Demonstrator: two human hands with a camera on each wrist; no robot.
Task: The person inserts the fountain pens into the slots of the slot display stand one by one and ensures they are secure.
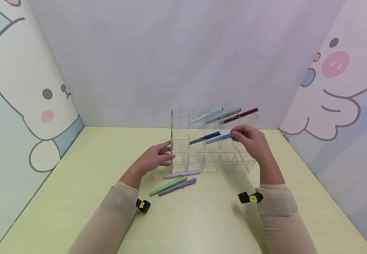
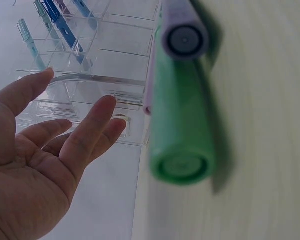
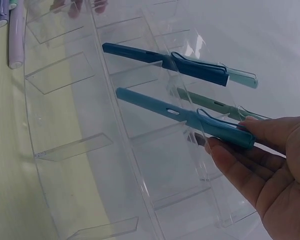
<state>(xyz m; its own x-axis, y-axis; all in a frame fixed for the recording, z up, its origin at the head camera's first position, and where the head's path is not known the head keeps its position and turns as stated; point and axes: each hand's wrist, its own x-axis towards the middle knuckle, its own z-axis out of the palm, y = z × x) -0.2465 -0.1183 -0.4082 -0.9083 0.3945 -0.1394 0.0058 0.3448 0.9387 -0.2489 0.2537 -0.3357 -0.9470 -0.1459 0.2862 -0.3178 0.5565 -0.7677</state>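
Note:
In the head view a clear acrylic pen rack (image 1: 172, 132) with three tiers stands on the table. My right hand (image 1: 250, 141) pinches a mid-blue pen (image 3: 160, 107) by its capped end; the other end lies in a middle-tier slot. Just left of it a dark blue pen (image 1: 204, 138) rests in the same tier. My left hand (image 1: 153, 158) is at the rack's left side, fingers extended, holding nothing. Pale blue (image 1: 207, 115), grey-green (image 1: 225, 115) and dark red (image 1: 241, 115) pens lean in the top tier.
In front of the rack's left part, a lilac pen (image 1: 181, 174), a green pen (image 1: 168, 186) and a purple pen (image 1: 177, 187) lie on the pale wood table (image 1: 196, 225). A grey curtain-like backdrop (image 1: 158, 70) rises behind, with cartoon-printed panels at both sides.

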